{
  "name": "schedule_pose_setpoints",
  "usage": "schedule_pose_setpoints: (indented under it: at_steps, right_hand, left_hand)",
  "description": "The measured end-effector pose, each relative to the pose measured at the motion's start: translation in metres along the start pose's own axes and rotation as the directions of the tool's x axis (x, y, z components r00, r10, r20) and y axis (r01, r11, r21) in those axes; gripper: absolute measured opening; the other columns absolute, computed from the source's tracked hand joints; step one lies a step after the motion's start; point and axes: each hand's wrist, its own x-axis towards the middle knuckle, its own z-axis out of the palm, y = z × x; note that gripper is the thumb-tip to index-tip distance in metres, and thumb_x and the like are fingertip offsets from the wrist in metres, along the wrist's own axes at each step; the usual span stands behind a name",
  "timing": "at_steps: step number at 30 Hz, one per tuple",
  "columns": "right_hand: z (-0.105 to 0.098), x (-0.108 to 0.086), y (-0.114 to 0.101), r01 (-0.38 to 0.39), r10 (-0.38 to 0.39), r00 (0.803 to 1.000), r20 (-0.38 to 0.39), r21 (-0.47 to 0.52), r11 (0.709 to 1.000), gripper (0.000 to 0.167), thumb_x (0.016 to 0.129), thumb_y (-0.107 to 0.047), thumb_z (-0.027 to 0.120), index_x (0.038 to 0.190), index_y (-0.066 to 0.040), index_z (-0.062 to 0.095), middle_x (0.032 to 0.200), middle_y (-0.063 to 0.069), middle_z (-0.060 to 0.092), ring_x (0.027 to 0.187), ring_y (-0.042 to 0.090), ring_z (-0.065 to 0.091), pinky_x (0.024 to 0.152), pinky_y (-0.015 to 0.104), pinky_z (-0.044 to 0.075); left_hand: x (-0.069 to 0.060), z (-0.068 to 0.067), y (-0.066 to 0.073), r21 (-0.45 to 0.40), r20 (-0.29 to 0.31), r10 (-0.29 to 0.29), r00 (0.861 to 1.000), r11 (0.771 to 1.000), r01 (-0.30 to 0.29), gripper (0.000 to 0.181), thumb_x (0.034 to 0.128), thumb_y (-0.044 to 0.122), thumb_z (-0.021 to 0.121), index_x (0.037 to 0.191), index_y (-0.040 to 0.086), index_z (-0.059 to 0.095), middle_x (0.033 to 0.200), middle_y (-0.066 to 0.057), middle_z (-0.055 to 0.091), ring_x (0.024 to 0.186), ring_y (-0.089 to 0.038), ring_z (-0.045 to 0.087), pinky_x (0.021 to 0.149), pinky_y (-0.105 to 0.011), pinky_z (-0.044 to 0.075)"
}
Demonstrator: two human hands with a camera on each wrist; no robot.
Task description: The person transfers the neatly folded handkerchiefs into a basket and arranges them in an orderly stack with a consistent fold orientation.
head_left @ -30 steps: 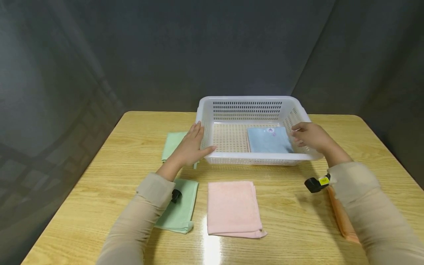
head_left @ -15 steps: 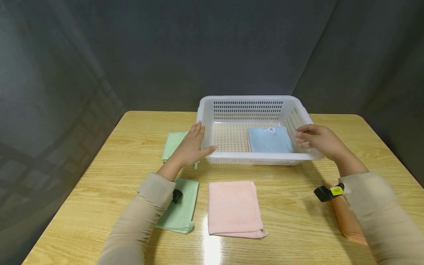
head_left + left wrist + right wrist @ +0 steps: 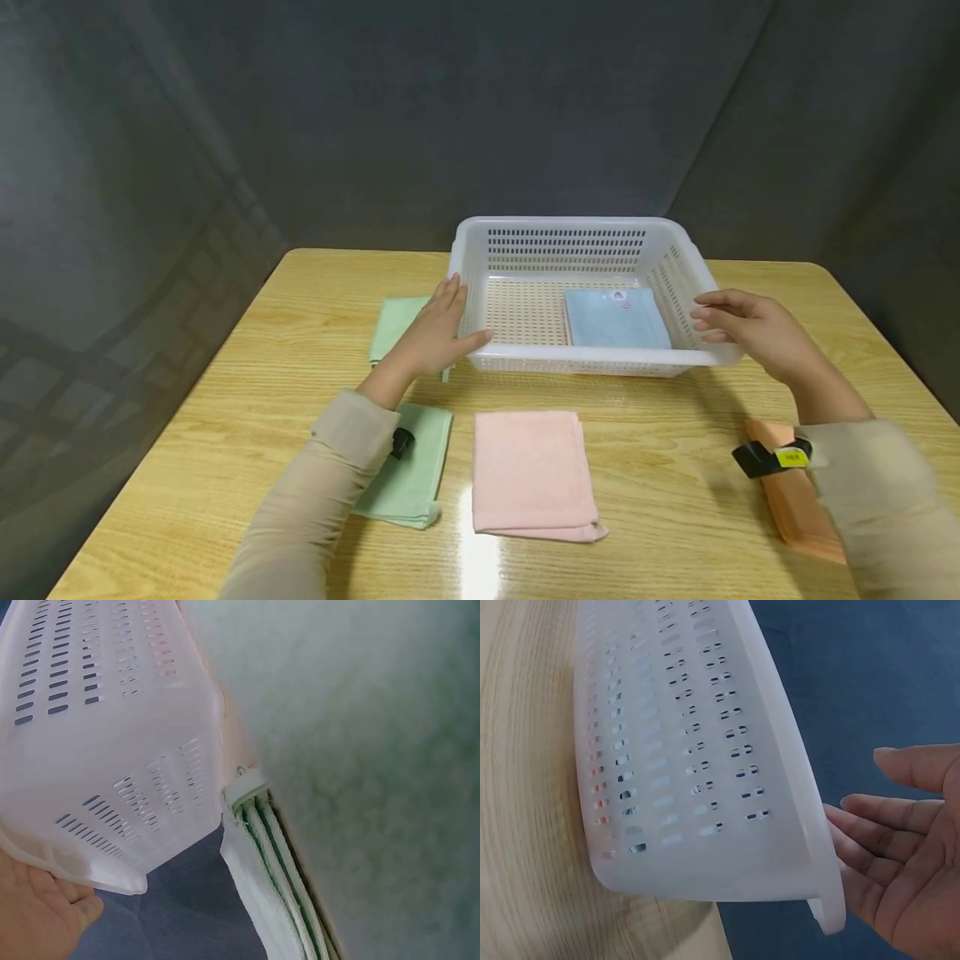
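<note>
A white perforated basket (image 3: 566,351) stands at the back of the table. Folded inside, toward its right end, lies a light blue towel (image 3: 618,318). My left hand (image 3: 435,332) rests on the basket's left rim, fingers straight and thumb spread along the near corner. Over by the right rim is my right hand (image 3: 757,329), its fingers loosely bent and nothing between thumb and fingers. In the right wrist view the fingers (image 3: 885,840) are beside the rim; whether they touch it I cannot tell.
A folded pink towel (image 3: 532,475) lies in front of the basket. Two green towels, one nearer (image 3: 408,475) and one farther (image 3: 393,323), lie at the left, partly under my left arm. An orange towel (image 3: 798,504) lies at the right, partly behind my right sleeve. Dark curtains (image 3: 480,108) surround the table.
My right hand has moved right, from above the inside of the basket out to its right rim. The left hand stays on the left rim. The towels lie as before.
</note>
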Motion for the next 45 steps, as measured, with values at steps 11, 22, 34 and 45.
schedule_pose_setpoints:
  at_steps: [11,22,34,45]
  right_hand:
    - [-0.010,0.006,0.072,0.004,0.003,0.997,-0.080,0.089,0.996,0.046,0.087,-0.033,0.049,0.124,-0.006,0.045,0.114,0.008,0.049,0.092,0.013,0.052,0.074,0.029,0.045]
    - [-0.009,-0.032,0.024,0.044,-0.029,0.988,-0.150,0.097,0.994,0.044,0.090,-0.024,0.046,0.119,0.008,0.041,0.099,-0.015,0.048,0.082,-0.004,0.050,0.065,0.011,0.043]
    - [-0.012,-0.047,0.038,0.113,-0.090,0.976,-0.197,0.107,0.988,0.019,0.091,-0.017,0.044,0.109,-0.017,0.048,0.094,-0.018,0.055,0.080,-0.002,0.055,0.063,0.013,0.044]
    - [-0.024,-0.042,0.113,0.095,-0.081,0.989,-0.121,0.112,0.989,0.037,0.092,-0.017,0.042,0.125,-0.002,0.041,0.104,-0.013,0.054,0.085,0.001,0.055,0.063,0.019,0.046]
  left_hand:
    - [0.000,0.000,0.001,0.004,0.010,-0.013,1.000,1.000,0.013,0.084,0.0836,0.056,0.038,0.137,-0.001,0.008,0.143,-0.011,-0.007,0.127,-0.017,-0.014,0.102,-0.037,0.004]
    - [-0.001,0.000,0.001,0.013,0.004,-0.011,1.000,1.000,0.011,0.084,0.0836,0.057,0.037,0.137,-0.001,0.008,0.143,-0.011,-0.006,0.127,-0.017,-0.014,0.102,-0.037,0.005]
    - [-0.002,0.000,0.002,0.003,-0.001,-0.011,1.000,1.000,0.011,0.083,0.0838,0.055,0.039,0.137,-0.001,0.008,0.143,-0.010,-0.006,0.128,-0.018,-0.013,0.102,-0.037,0.005]
    - [-0.002,0.000,0.003,-0.005,-0.003,-0.013,1.000,1.000,0.013,0.083,0.0836,0.055,0.039,0.137,-0.001,0.009,0.143,-0.011,-0.006,0.128,-0.020,-0.010,0.102,-0.037,0.006]
